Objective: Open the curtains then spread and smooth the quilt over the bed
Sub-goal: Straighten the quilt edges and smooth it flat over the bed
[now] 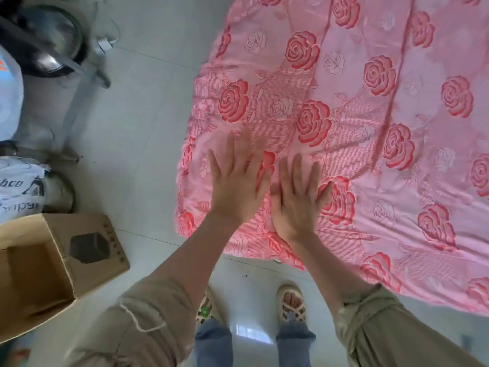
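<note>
A pink quilt [370, 128] printed with red roses lies spread over the bed, filling the right and upper part of the view. Its near left corner hangs toward the floor. My left hand [235, 186] lies flat, fingers straight and spread, on the quilt near that corner. My right hand [299, 197] lies flat beside it, fingers spread, close to the left hand's thumb side. Both are slightly blurred. No curtains are in view.
Pale tiled floor [137, 123] runs along the left of the bed. An open cardboard box [53, 263] sits at the lower left, a printed white bag [18, 189] above it, and a dark round object on a metal frame [47, 43] at the top left. My sandalled feet [291, 303] stand at the bed's near edge.
</note>
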